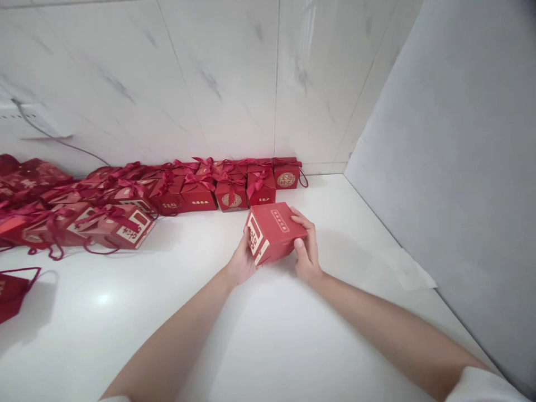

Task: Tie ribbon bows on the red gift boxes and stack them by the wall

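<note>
Between my two hands a red gift box (274, 231) is held slightly tilted over the white table. Pale lettering marks its top, and a cream panel with red characters covers its left side; no ribbon shows on it. My left hand (243, 259) supports the box from the left and below, its fingers mostly hidden behind and under it. On the other side my right hand (309, 248) grips the right end, thumb on the near face and fingers over the upper edge.
Rows of red gift boxes (199, 195) tied with ribbons line the marble-patterned wall (226, 72). Another red box (12, 296) is at the left edge. A grey panel (469, 139) bounds the right side. A power strip (39, 120) with a cable is at upper left.
</note>
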Demonstrator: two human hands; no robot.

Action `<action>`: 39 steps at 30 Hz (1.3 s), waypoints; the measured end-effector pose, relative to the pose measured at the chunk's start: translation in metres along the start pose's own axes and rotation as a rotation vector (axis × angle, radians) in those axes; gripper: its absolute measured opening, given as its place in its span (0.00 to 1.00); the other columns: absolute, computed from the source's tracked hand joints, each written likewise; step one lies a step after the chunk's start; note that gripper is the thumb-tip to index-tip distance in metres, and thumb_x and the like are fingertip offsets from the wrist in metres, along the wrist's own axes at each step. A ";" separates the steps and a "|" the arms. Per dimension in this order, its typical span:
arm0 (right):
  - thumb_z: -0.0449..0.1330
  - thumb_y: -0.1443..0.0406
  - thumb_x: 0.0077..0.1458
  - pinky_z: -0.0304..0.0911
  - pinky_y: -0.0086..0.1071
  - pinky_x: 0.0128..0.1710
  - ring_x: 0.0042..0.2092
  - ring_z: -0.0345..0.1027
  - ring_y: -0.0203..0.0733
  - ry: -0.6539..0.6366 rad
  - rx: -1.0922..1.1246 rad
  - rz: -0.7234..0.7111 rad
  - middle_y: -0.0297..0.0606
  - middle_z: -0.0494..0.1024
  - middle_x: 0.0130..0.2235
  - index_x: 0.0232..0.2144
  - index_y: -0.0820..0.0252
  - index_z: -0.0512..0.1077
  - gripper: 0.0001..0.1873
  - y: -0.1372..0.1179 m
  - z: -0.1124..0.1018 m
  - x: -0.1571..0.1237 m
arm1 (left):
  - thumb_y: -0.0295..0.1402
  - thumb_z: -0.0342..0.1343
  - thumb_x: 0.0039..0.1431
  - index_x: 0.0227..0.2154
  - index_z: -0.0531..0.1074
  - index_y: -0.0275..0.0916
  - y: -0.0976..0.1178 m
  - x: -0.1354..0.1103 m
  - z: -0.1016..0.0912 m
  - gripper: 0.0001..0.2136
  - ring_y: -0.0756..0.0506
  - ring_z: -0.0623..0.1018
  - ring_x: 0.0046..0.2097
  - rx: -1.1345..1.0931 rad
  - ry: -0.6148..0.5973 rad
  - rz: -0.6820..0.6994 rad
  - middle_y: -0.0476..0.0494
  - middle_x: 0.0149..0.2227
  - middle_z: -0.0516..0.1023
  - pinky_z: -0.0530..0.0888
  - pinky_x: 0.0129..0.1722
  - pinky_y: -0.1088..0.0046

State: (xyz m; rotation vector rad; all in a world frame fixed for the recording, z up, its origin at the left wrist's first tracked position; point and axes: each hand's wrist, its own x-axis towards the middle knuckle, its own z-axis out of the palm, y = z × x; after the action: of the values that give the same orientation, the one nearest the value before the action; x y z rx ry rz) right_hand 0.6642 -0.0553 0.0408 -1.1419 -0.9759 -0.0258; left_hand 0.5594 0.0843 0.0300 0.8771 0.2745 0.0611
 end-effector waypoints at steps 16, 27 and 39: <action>0.52 0.50 0.64 0.64 0.48 0.55 0.57 0.67 0.50 0.093 0.124 0.311 0.43 0.67 0.61 0.55 0.52 0.64 0.22 0.018 0.000 0.002 | 0.56 0.65 0.45 0.63 0.58 0.45 -0.002 0.005 -0.009 0.43 0.34 0.68 0.60 0.516 0.315 0.789 0.37 0.58 0.67 0.68 0.58 0.57; 0.56 0.44 0.56 0.67 0.33 0.32 0.35 0.73 0.42 0.356 0.325 0.722 0.40 0.78 0.39 0.38 0.58 0.70 0.24 0.035 -0.018 0.029 | 0.67 0.29 0.56 0.42 0.72 0.42 0.025 0.003 -0.014 0.38 0.42 0.76 0.44 0.101 0.553 0.735 0.40 0.40 0.75 0.72 0.44 0.64; 0.59 0.62 0.64 0.69 0.45 0.44 0.44 0.70 0.49 -0.912 -0.628 -0.476 0.44 0.76 0.45 0.31 0.60 0.77 0.11 -0.123 0.028 0.040 | 0.41 0.60 0.57 0.40 0.79 0.42 0.129 -0.022 0.028 0.12 0.42 0.78 0.44 1.222 0.226 0.636 0.42 0.42 0.79 0.72 0.48 0.66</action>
State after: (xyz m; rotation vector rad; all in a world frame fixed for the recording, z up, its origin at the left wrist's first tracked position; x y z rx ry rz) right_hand 0.6126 -0.0725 0.1611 -1.4899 -2.1474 -0.2220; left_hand 0.5536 0.1418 0.1503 2.1601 0.2188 0.6358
